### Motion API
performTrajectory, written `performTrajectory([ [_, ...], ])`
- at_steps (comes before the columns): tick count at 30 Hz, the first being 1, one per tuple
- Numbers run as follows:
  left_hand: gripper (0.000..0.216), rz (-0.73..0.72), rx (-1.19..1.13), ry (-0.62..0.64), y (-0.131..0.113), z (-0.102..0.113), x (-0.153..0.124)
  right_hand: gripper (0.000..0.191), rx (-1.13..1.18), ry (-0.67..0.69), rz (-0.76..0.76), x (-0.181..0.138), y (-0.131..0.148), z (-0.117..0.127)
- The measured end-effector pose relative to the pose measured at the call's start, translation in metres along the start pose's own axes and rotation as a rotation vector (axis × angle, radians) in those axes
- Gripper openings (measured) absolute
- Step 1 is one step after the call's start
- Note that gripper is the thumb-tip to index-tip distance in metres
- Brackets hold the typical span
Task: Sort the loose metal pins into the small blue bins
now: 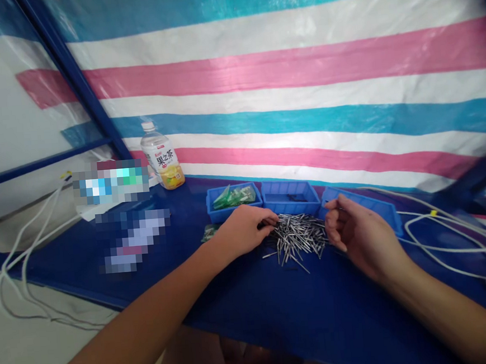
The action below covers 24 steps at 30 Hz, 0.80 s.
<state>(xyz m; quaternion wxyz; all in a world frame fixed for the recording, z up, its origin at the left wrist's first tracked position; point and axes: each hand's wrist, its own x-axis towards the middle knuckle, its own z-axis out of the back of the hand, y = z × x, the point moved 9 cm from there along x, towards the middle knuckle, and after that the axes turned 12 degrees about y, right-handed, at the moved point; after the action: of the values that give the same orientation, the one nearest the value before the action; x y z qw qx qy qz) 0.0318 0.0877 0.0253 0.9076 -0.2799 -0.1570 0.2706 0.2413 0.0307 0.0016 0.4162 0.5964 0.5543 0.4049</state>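
A heap of several thin metal pins (298, 238) lies on the blue table (278, 308). My left hand (247, 229) rests palm down at the heap's left edge, fingers curled and pinched onto the pins. To the right of the heap my right hand (354, 235) hovers palm up with its fingers curled inward; I cannot make out anything in them. Three small blue bins stand just behind: the left bin (227, 197) holds green packets, the middle bin (290, 196) looks nearly bare, and the right bin (371, 205) is partly hidden by my right hand.
A bottle of yellow tea (162, 161) stands at the back left against a striped plastic sheet (285, 72). White cables (449, 233) run across the table's right side, and more cables (26, 266) hang off the left. A small green packet (208, 232) lies beside my left hand.
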Motion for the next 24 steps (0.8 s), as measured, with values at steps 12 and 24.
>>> performTrajectory([
  [12, 0.035, -0.022, 0.099, -0.007, -0.0009, 0.0009, 0.0006, 0.028, -0.012, 0.026, -0.008, 0.0004, -0.0001, -0.0048],
  [24, 0.035, -0.007, 0.074, 0.038, 0.0039, 0.002, 0.0003, 0.028, 0.014, 0.019, -0.032, 0.0003, -0.0022, -0.0046],
])
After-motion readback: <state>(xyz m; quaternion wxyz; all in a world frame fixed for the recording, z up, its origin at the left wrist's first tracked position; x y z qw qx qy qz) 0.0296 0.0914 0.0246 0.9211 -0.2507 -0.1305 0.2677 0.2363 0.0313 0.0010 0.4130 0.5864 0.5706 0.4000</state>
